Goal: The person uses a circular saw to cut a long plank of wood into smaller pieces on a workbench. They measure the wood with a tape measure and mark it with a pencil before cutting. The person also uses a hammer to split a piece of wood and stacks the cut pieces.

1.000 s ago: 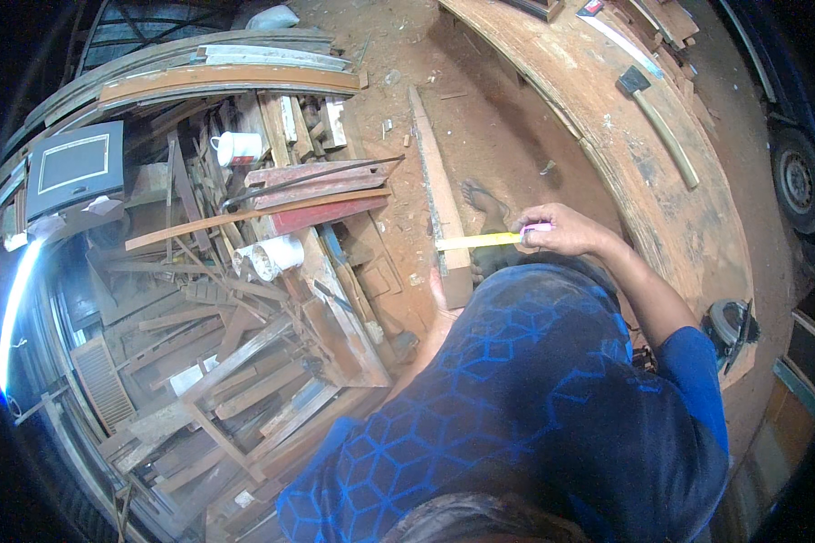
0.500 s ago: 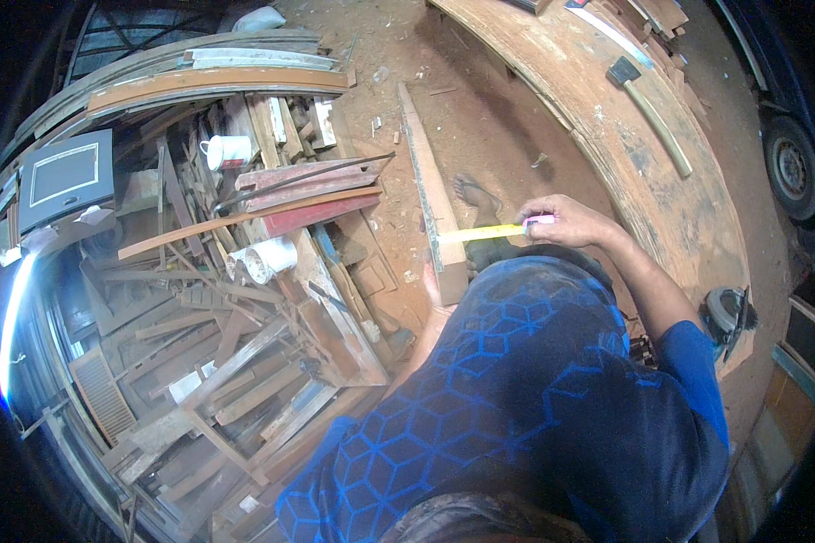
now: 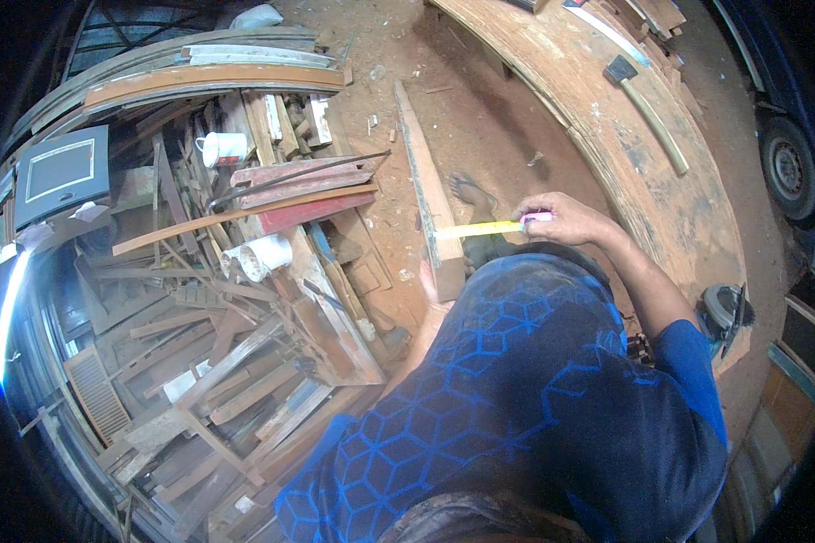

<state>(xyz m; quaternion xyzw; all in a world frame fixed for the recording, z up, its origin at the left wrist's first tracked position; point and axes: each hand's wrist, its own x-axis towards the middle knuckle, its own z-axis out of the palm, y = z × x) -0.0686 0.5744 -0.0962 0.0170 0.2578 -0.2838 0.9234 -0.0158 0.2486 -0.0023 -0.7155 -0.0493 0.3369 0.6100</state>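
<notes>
A long wooden plank (image 3: 423, 176) stands on edge on the dirt floor, running away from me. My left hand (image 3: 432, 299) grips its near end, partly hidden by my blue patterned shirt. My right hand (image 3: 557, 220) holds a pink tape measure case (image 3: 536, 218), and its yellow blade (image 3: 476, 230) stretches left across the plank's near end. A foot in a sandal (image 3: 473, 195) rests just beyond the tape.
A heap of scrap timber and frames (image 3: 217, 335) fills the left side, with a white mug (image 3: 224, 147) and a white pipe piece (image 3: 261, 257) in it. A curved wooden bench (image 3: 661, 190) on the right carries a hammer (image 3: 647, 107). A vehicle wheel (image 3: 792, 172) stands far right.
The view has shifted slightly. My right hand with the tape measure has stayed against the plank's near end, the blade still stretched across it.
</notes>
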